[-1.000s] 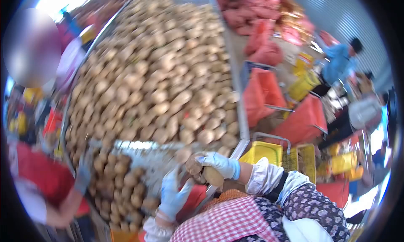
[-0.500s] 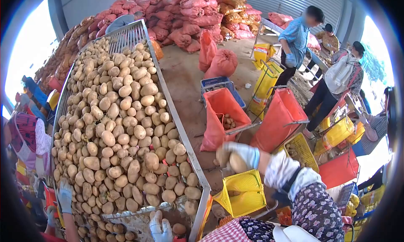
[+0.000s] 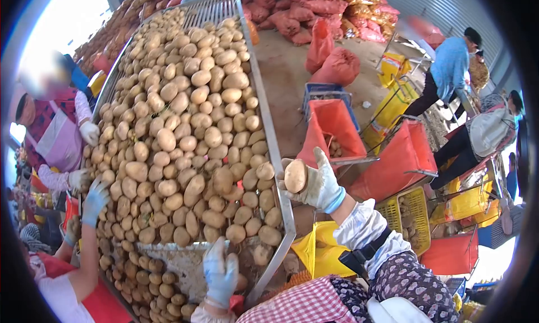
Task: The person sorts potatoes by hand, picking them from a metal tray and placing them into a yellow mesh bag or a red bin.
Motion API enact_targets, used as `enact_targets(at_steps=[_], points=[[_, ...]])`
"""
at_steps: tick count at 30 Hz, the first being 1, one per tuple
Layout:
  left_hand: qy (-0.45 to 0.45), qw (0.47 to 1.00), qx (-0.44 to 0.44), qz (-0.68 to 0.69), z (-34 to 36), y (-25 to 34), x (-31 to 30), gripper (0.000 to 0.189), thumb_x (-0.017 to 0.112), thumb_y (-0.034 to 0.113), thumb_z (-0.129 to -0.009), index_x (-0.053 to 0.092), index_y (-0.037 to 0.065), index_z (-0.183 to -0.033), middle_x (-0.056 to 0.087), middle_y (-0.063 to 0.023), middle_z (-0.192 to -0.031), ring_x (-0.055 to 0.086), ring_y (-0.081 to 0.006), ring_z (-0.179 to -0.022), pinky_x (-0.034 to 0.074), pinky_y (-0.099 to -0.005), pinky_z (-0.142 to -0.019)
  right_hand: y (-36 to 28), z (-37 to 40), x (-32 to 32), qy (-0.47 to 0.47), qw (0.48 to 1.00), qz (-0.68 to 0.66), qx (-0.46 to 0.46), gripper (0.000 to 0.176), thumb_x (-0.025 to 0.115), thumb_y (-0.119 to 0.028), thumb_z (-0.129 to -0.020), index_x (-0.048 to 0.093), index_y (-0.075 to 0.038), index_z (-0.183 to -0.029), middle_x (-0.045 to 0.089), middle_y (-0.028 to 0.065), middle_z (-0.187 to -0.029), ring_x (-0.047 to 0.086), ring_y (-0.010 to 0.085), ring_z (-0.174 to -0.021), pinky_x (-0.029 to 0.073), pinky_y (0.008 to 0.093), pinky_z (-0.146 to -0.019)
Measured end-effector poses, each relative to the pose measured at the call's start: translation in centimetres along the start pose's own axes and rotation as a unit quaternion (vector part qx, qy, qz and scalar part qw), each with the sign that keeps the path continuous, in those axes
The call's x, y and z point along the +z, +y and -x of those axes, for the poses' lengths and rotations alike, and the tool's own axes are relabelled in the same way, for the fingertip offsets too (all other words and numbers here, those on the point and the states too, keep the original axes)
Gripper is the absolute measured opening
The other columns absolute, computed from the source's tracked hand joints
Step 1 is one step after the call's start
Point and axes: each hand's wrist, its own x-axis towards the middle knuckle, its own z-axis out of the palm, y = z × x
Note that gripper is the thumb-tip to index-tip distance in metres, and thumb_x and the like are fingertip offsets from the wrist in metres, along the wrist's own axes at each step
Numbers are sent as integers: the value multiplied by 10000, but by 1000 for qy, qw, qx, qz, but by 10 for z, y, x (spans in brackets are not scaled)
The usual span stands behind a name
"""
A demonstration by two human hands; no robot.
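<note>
The right hand (image 3: pixel 323 185) is just beyond the right edge of the metal tabletop (image 3: pixel 271 118), near its lower right corner. It is clamped on a potato (image 3: pixel 295 176), with the fingers curled round its lower side and the thumb raised apart from it. The left hand (image 3: pixel 220 273) is at the near end of the tabletop, its fingers apart and pointing up, with small potatoes just beside it. Both hands wear pale gloves with blue cuffs.

A dense heap of potatoes (image 3: pixel 174 138) covers the tabletop from the slatted far end down to the near end. Below the heap, toward the lower left corner, another group of potatoes (image 3: pixel 160 283) lies beside a bare metal strip (image 3: pixel 191 267).

At the left edge, a co-worker's blue-gloved hand (image 3: pixel 96 203) reaches onto the heap. Farther up that edge stands a person in a lilac apron (image 3: pixel 63 138), one white-gloved hand (image 3: pixel 89 133) at the rim.

Below the right hand, a yellow bag (image 3: pixel 324 253) gapes open. To its right is a yellow crate (image 3: pixel 405 216) with potatoes inside. Farther off, an open red bag (image 3: pixel 331 126) stands in front of a blue crate (image 3: pixel 341 94), and pink sacks (image 3: pixel 306 8) are piled behind.
</note>
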Motion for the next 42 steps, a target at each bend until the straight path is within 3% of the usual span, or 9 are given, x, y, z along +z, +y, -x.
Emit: enact_targets(at_steps=[4, 8, 16, 22, 28, 30, 31, 36, 42], points=[[-4, 974, 123, -190, -32, -4, 10, 560, 615, 282, -819, 496, 42, -1311, 466, -207, -1327, 404, -424, -1256, 322, -529, -1042, 40, 0, 18, -47, 998, -43, -25, 822, 442, -651, -865, 357, -47, -1416, 493, 228, -1333, 523, 419, -1167, 409, 614, -949], [-14, 964, -33, -264, -28, -59, -9, 666, 634, 343, -788, 425, 130, -1383, 372, -183, -1417, 282, -419, -1340, 245, -540, -1087, 64, 10, 33, -43, 870, 451, -194, 802, 670, -281, -846, 229, -60, -1479, 430, 157, -1395, 435, 266, -1283, 363, 411, -1056], [-26, 941, -213, -262, 65, -88, -55, 488, 539, 186, -859, 481, 39, -1321, 425, -260, -1367, 484, -436, -1161, 418, -471, -978, 81, 17, 38, -42, 733, 607, -305, 920, 674, 2, -797, 106, -90, -1515, 371, 167, -1433, 374, 225, -1329, 325, 353, -1073], [102, 960, 108, -238, -61, -22, -32, 524, 592, 195, -801, 507, 70, -1303, 456, -205, -1339, 436, -417, -1217, 371, -477, -1018, 97, 14, 48, -87, 926, 317, -184, 879, 644, 5, -733, 202, -57, -1491, 417, 158, -1402, 461, 248, -1266, 396, 367, -1039], [34, 960, 24, -278, -87, -66, 15, 622, 625, 311, -797, 459, 125, -1367, 324, -187, -1468, 347, -432, -1287, 269, -522, -1083, 96, -7, 14, -11, 983, 152, -106, 349, 570, -312, -940, 533, -62, -1181, 626, 96, -1081, 626, 202, -935, 539, 332, -763], [25, 967, 11, -254, -64, -65, 5, 622, 622, 331, -800, 462, 131, -1366, 319, -181, -1472, 354, -436, -1275, 273, -524, -1079, 90, -17, 40, 118, 903, 388, -143, 309, 551, -315, -959, 579, -46, -1109, 653, 66, -957, 626, 158, -850, 526, 286, -734], [24, 960, 13, -279, -53, -64, 1, 621, 625, 340, -797, 467, 137, -1362, 319, -177, -1473, 360, -439, -1265, 276, -529, -1075, 93, -42, 14, 166, 742, 590, -272, 302, 575, -318, -946, 607, -44, -1069, 656, 52, -875, 613, 130, -820, 513, 263, -718], [56, 941, -115, -313, 0, -75, -48, 580, 614, 384, -811, 501, 151, -1331, 332, -215, -1452, 386, -431, -1233, 303, -553, -1040, 141, -54, 31, 173, 204, 955, -126, 314, 598, -339, -838, 616, -109, -1052, 568, 144, -1062, 578, 343, -937, 497, 455, -797], [103, 939, -261, -201, 48, -108, -75, 568, 565, 319, -854, 456, 81, -1358, 394, -270, -1393, 421, -435, -1226, 338, -518, -1029, 202, -61, 28, -41, 375, 921, -92, 411, 612, -353, -808, 549, -109, -1133, 570, 147, -1090, 568, 339, -1018, 479, 453, -826]])
